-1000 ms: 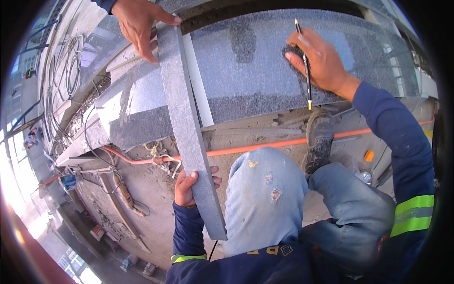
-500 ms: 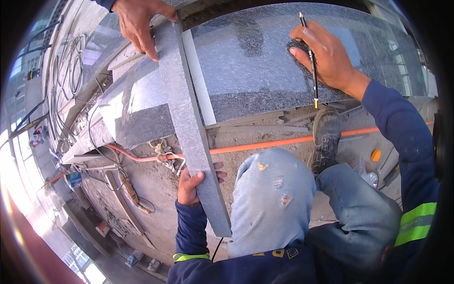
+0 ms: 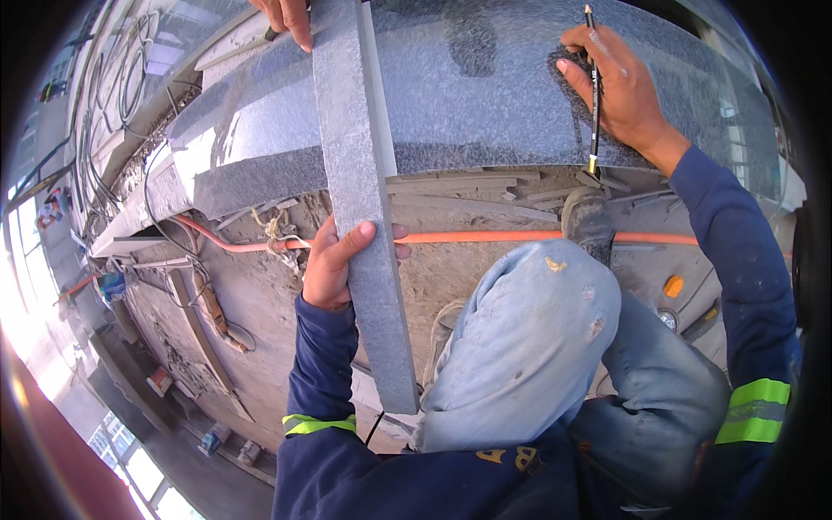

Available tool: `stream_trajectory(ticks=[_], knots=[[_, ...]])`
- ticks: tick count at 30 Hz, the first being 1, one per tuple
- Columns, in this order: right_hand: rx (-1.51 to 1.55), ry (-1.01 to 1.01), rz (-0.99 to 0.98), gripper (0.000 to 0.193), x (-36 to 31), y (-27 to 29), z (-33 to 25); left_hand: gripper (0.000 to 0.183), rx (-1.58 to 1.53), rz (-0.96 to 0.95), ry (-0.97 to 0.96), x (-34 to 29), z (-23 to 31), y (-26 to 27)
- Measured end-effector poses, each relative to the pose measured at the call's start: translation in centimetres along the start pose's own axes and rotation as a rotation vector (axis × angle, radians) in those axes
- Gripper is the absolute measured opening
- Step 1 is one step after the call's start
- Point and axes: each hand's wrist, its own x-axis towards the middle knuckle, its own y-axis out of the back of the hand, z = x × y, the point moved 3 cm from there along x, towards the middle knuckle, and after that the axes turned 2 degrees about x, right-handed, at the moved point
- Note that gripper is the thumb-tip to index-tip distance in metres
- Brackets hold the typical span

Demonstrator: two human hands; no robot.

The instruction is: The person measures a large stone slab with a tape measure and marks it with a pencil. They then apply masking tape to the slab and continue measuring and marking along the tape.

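My left hand (image 3: pixel 332 260) is closed round the edges of a long grey stone strip (image 3: pixel 357 156), thumb on top and fingertips showing past the right edge. The strip lies across a polished grey stone slab (image 3: pixel 485 113), and its near end overhangs toward my knee. Along its right side a thin white strip (image 3: pixel 382 95) shows, partly covered. Another person's hand (image 3: pixel 288 17) touches the far part of the stone strip. Over the slab's right part, my right hand (image 3: pixel 626 91) holds a black pencil (image 3: pixel 595 104), its sharpened tip pointing away from me.
An orange hose (image 3: pixel 485 236) runs across the dusty ground below the slab, tied with cord (image 3: pixel 276 230) at left. Stone offcuts (image 3: pixel 468 184) lie along the slab's near edge. Cables (image 3: pixel 130 87) hang at far left. My shoe (image 3: pixel 589 221) stands near the slab's edge.
My left hand has moved farther from me along the stone strip. The stone strip now covers more of the white strip. My right hand keeps its hold on the pencil. The view has shifted.
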Motion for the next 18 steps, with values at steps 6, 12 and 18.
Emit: stream_trajectory(ticks=[6, 12, 18], knots=[[0.02, -0.019, -0.011, 0.025, 0.0, 0.1, 0.0, 0.057, -0.07, -0.003, -0.044, 0.2, -0.4, -0.2], [0.0, 0.008, -0.018, 0.024, 0.3, 0.2, -0.3, 0.055, -0.135, -0.012, -0.057, 0.3, -1.1, 0.1], [-0.028, -0.011, -0.046, 0.025, 0.3, 0.4, -0.5, 0.055, -0.137, 0.002, -0.069, 0.3, -1.1, -0.1]])
